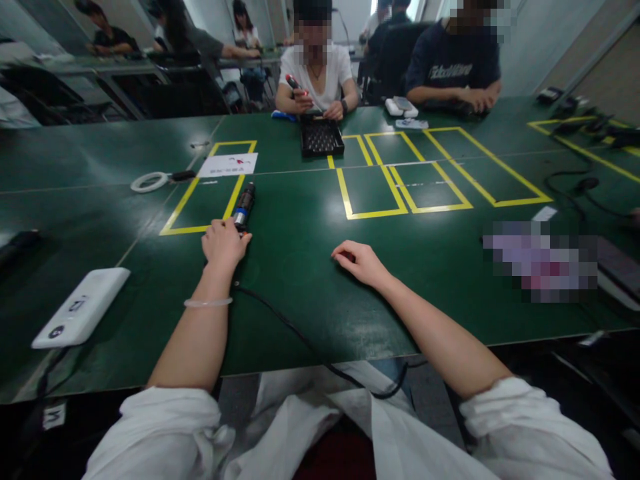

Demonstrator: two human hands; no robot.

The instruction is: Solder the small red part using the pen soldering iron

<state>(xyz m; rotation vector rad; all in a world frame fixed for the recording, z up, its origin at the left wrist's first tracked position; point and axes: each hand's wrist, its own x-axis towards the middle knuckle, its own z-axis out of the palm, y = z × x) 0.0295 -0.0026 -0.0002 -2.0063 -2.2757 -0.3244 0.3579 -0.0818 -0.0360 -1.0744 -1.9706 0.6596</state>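
My left hand [225, 243] lies closed over the near end of a black stick-shaped tool with a blue band [243, 208]. The tool rests on the green table, pointing away from me beside a yellow tape rectangle; my hand hides its near part. To the right, my right hand [364, 262] rests on the bare tabletop with its fingers curled in, and nothing shows in it. A black cable [280, 319] runs from near my left wrist over the table edge towards my lap.
A white power bank [83, 308] with a cable lies at left. Beyond are a white ring [149, 182], a paper sheet [229, 164] and yellow tape outlines [377, 215]. Across the table, one person works over a black tray [322, 148]; another sits at right. Black cables [565, 190] lie at right.
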